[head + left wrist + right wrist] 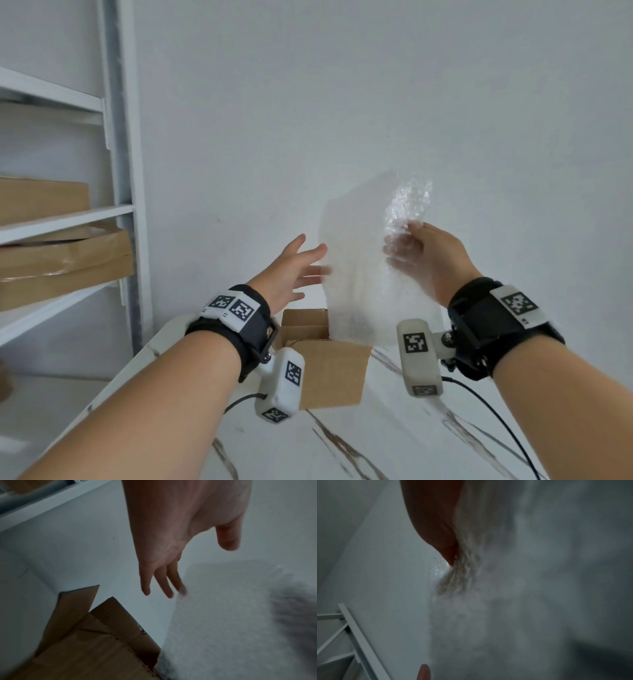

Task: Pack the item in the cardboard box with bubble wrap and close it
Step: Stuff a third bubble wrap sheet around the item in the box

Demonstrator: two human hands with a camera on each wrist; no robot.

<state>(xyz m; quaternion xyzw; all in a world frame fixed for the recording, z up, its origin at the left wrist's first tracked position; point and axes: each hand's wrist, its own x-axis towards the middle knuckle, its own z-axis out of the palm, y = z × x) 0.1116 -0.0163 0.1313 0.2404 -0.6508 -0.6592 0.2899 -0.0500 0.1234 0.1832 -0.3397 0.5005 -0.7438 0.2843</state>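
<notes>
A sheet of clear bubble wrap [359, 274] hangs in the air above an open cardboard box [329, 363] on the marble table. My right hand [418, 253] pinches the sheet near its top right, thumb in front and fingers behind the film. My left hand [294, 270] is open, fingers spread and straight, its fingertips [171, 593] at the sheet's left edge [223, 615]. The box flaps [109, 618] stand up below that hand. In the right wrist view the bunched wrap [458, 574] fills most of the frame beside my thumb [440, 534]. No item to pack is visible.
A white metal shelf unit [120, 171] stands at the left, with flat cardboard boxes [65, 263] stacked on its shelves. A white wall is close behind the table. The white marble table top [394, 438] shows bare surface in front of the box. Black cables [496, 418] trail from the wrist cameras.
</notes>
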